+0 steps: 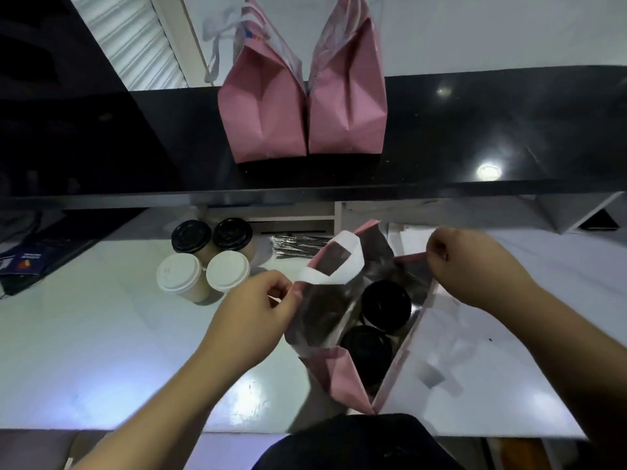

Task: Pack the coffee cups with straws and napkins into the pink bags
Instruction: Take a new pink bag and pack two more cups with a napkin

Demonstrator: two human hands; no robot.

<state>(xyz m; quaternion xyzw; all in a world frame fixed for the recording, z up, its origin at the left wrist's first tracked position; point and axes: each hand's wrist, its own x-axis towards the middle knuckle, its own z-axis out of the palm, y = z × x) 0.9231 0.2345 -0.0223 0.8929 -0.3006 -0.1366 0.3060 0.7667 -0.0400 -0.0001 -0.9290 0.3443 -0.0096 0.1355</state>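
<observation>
An open pink bag [342,374] stands on the white counter in front of me, with two black-lidded cups [385,305] inside it. My left hand [254,317] pinches the bag's left rim by its white handle [334,266]. My right hand [475,266] pinches the right rim, so the mouth is held apart. To the left stand two black-lidded cups [191,236] and two white-lidded cups [178,273]. A bundle of wrapped straws [297,245] lies behind the bag. White napkins [410,237] lie at the back right, partly hidden by my right hand.
Two closed pink bags [268,113] stand side by side on the raised black ledge [475,130] beyond the counter. A dark device with cables [30,262] sits at the counter's far left. The white counter [101,334] stretches left of my arm.
</observation>
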